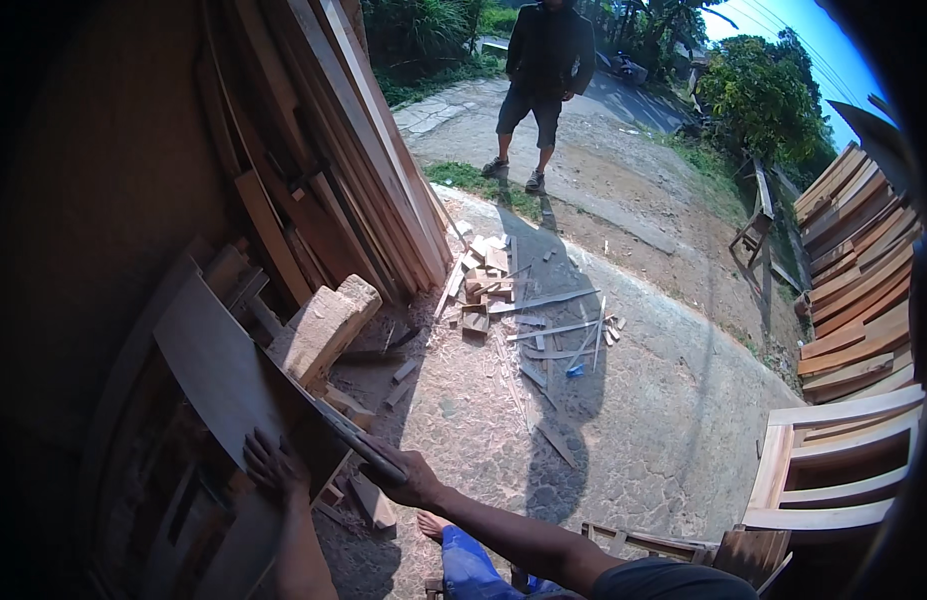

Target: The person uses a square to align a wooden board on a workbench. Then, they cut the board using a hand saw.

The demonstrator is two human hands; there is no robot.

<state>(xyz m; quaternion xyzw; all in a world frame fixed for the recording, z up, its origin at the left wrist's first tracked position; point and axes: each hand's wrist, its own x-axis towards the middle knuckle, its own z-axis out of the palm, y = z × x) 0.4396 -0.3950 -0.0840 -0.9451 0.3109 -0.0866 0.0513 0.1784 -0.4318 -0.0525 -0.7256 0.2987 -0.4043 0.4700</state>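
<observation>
well, right hand (417, 482) round a long tool (381, 464), far end unclear, left hand (272, 467) flat on board (211, 340)

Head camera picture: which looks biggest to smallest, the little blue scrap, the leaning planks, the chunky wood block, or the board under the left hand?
1. Leaning planks, all together
2. Board under the left hand
3. Chunky wood block
4. Blue scrap

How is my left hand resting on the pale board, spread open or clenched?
Spread open: your left hand lies on the pale board, its fingers extended.
</observation>
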